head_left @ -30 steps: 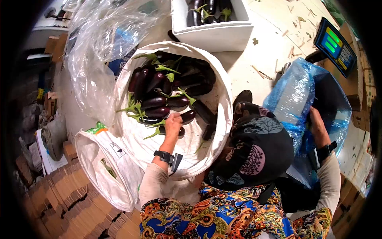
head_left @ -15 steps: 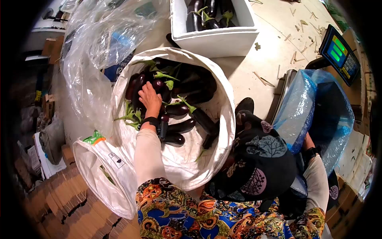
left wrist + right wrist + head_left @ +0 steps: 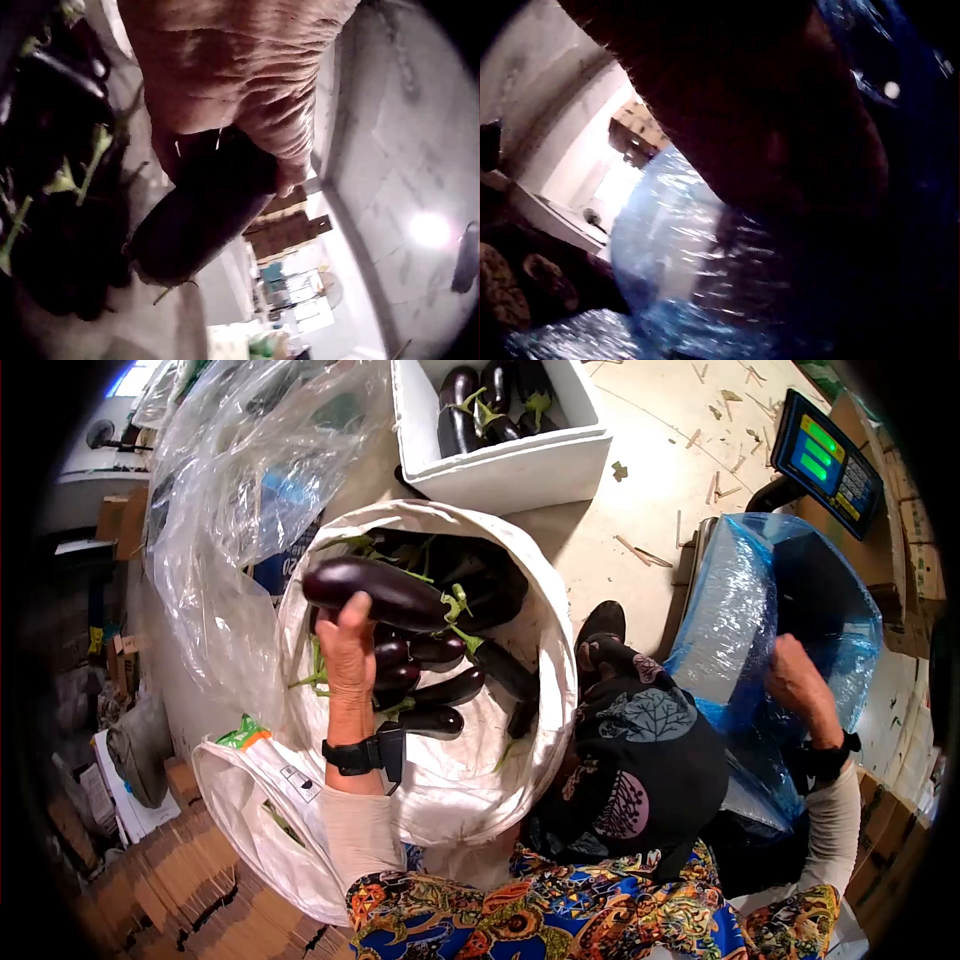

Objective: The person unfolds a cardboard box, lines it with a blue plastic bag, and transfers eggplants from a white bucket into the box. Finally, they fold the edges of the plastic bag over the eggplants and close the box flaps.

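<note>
My left hand [image 3: 350, 655] grips a large dark purple eggplant [image 3: 375, 588] with a green stem, held over the round white sack [image 3: 562, 630]. In the left wrist view the same eggplant [image 3: 191, 225] juts out beyond the curled fingers and thumb. Below it in the sack lie several more eggplants [image 3: 450, 685]. On the right, my right hand [image 3: 797, 680] is in the mouth of a blue plastic bag [image 3: 720, 610]. The right wrist view shows that hand dark against the blue film [image 3: 682, 247]; its fingertips are hidden, so I cannot tell whether they pinch the film.
A white foam box [image 3: 510, 475] with eggplants stands behind the sack. Clear plastic sheeting [image 3: 230, 540] lies at the left, above a smaller white bag [image 3: 240, 800]. A scale display [image 3: 825, 465] rises behind the blue bag. A person in a dark patterned head covering [image 3: 640, 750] is between sack and bag.
My left hand first moved up and left in the sack to the eggplant pile, then took hold of a large eggplant and lifted it. The right hand remains at the blue bag.
</note>
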